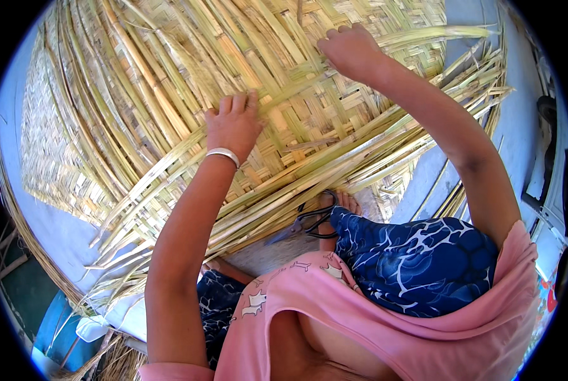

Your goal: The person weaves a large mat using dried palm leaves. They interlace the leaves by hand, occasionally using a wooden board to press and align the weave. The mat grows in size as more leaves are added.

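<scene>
A large mat (309,114) of woven pale green and yellow split-cane strips spreads before me. Long loose strips (150,82) fan out over its upper left. My left hand (234,124), with a silver bangle on the wrist, lies on the weave, fingers a little apart and pressing down. Farther right and higher, my right hand (352,52) is closed with curled fingers on a flat cane strip (430,35). That strip runs across the mat past both hands. The right fingertips are partly hidden.
A thick bundle of cane strips (354,155) lies along the mat's near side. Black-handled scissors (317,216) rest by my foot (349,202). Blue-grey floor (61,235) borders the mat. More dry stalks (122,359) lie at lower left.
</scene>
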A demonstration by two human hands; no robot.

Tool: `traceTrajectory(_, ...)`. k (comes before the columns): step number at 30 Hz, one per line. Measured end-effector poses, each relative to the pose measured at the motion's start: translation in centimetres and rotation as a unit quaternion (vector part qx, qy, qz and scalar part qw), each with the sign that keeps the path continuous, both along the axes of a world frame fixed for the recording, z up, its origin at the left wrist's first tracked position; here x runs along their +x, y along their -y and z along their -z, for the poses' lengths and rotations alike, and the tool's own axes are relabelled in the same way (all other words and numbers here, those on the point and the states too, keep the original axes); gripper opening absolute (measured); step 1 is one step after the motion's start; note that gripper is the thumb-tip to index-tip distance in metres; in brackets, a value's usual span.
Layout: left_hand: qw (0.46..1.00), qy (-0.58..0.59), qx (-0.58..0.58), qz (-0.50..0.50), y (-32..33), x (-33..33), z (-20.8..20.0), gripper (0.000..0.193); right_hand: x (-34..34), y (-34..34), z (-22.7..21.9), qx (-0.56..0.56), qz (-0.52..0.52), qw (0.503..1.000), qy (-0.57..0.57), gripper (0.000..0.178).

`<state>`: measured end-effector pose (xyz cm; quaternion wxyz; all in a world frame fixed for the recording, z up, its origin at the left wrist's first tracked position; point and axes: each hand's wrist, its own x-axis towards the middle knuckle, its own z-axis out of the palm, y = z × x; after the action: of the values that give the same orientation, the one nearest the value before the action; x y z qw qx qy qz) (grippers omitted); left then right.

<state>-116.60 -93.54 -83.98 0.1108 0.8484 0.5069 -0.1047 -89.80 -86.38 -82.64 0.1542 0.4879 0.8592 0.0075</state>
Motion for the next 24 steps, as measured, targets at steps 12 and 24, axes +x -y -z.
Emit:
traceTrajectory(12,0.986,-0.11,-0.075,0.096,1.3,-16.7,-7.0,0.049,-3.9,5.8,0.6,-0.026,-0.044,0.998,0.022,0.056)
traceTrajectory(24,0.959,0.14,-0.191,-0.157,1.5,-25.1,-3.5,0.023,-16.2,2.7,-2.8,-0.249,-0.147,0.942,-0.169,0.027)
